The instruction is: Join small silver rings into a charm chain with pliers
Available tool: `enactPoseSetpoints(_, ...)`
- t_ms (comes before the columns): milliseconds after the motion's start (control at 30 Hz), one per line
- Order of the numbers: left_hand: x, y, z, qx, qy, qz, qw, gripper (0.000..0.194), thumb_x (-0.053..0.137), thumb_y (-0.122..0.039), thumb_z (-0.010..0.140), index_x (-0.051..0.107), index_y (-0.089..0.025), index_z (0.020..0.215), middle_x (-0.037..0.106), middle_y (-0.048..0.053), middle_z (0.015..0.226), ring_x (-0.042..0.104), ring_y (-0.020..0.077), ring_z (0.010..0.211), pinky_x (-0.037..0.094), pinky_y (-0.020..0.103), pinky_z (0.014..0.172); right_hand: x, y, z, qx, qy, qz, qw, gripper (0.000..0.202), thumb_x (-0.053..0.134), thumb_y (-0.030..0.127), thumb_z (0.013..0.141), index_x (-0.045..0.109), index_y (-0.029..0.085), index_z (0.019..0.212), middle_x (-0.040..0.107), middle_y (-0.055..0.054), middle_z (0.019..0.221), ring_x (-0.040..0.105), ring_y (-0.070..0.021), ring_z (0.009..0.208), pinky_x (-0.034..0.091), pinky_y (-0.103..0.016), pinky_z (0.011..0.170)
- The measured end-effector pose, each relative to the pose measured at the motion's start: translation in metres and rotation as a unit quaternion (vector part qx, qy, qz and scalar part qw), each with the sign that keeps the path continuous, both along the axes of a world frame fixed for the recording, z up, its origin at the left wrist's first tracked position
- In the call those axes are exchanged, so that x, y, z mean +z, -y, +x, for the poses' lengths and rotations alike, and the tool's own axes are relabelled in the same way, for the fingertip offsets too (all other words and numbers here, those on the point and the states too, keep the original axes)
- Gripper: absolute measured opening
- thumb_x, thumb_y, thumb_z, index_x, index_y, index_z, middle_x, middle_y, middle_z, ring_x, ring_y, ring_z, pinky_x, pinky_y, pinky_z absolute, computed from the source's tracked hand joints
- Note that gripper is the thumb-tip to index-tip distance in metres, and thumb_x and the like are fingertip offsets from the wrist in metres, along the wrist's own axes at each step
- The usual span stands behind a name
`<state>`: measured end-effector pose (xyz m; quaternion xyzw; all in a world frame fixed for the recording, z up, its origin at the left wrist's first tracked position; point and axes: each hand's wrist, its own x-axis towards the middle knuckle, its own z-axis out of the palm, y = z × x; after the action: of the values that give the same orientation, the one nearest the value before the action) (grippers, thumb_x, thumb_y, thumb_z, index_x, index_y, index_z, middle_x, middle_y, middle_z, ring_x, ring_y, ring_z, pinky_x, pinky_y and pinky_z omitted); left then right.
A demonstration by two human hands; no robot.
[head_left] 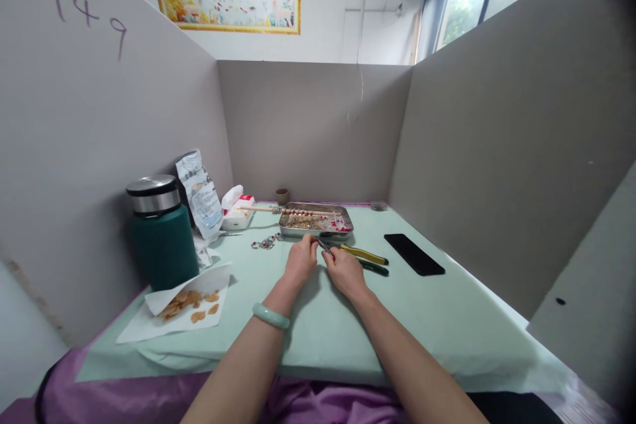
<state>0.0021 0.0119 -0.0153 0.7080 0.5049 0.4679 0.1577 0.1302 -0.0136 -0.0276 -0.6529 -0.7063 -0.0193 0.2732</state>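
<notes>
My left hand [301,261], with a pale green bangle [271,316] on its wrist, is pinched closed on something too small to make out. My right hand [345,271] is closed round a slim metal tool [324,246], whose tip points toward the left fingertips. Both hands are close together just in front of a metal tray [342,234] holding gold-coloured and red bits. A stick [263,209] strung with red beads lies across the tray. Beside the right hand are pliers with yellow and green handles [368,255]. A beaded chain [267,242] lies left of the tray.
On the left stand a green flask [163,238], a foil pouch [199,193] and a tissue pack [238,212]; brown flakes lie on white paper [218,285]. A black phone [414,254] is at the right. A small cup [282,196] stands at the back. Grey partitions [313,126] enclose the table.
</notes>
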Motion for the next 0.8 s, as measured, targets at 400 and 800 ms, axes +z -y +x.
enactPoseSetpoints(400,-0.003,-0.015,-0.007,-0.071,0.113,-0.089,0.987,0.025,0.040,-0.031,0.080,0.058,-0.017,0.070,0.048,-0.003,0.055,0.042,0.0095,0.048,0.031,0.022,0.051,0.001,0.001,0.000,0.016,-0.016,0.017,1.000,0.034,0.035,0.041,0.092,0.059,0.020,0.079,0.065,-0.003,0.078,0.058,-0.0139,0.073,0.025,-0.025,0.058)
enactPoseSetpoints(800,-0.006,-0.019,-0.008,-0.102,0.148,-0.111,0.977,0.033,0.040,-0.042,0.080,0.059,-0.016,0.075,0.040,-0.005,0.051,0.036,0.0090,0.047,0.029,0.022,0.048,0.000,0.000,0.002,0.018,-0.024,0.012,0.999,0.035,0.037,0.041,0.092,0.060,0.019,0.077,0.065,-0.003,0.077,0.057,-0.0138,0.071,0.023,-0.025,0.057)
